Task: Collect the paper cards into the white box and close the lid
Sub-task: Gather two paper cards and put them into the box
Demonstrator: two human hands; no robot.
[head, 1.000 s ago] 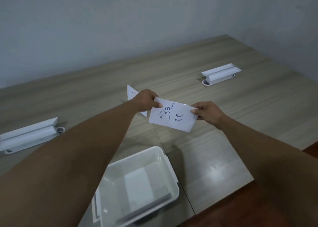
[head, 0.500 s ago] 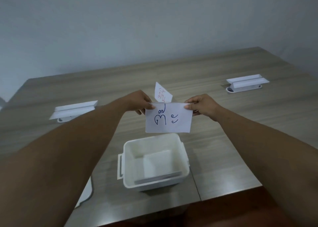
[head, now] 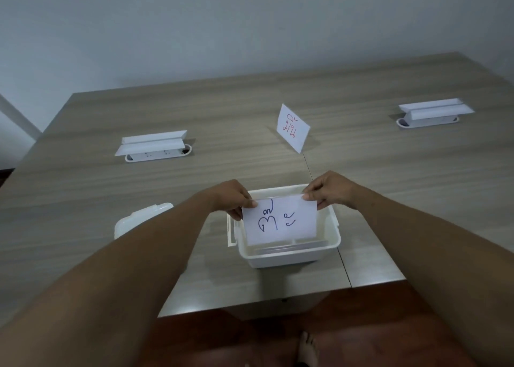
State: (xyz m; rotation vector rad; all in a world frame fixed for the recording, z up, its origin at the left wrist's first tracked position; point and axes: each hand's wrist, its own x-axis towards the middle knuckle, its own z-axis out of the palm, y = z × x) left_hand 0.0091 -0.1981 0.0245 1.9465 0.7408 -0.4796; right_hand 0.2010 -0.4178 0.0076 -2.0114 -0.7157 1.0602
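Note:
A white paper card with blue writing (head: 279,222) hangs upright, its lower part inside the open white box (head: 332,234) near the table's front edge. My left hand (head: 236,198) pinches the card's top left corner and my right hand (head: 328,191) pinches its top right corner. A second card with red writing (head: 292,127) stands on the table behind the box. The box's white lid (head: 139,217) lies to the left of the box, partly hidden by my left forearm.
Two white power-socket units with raised flaps sit in the wooden table, one at the left (head: 154,145) and one at the far right (head: 431,113). A grey wall runs behind the table. Dark red floor and a bare foot (head: 307,348) show below the table's edge.
Both hands have lowered the blue-written card from above the table down into the box. The view has shifted, bringing the box and lid more to the centre.

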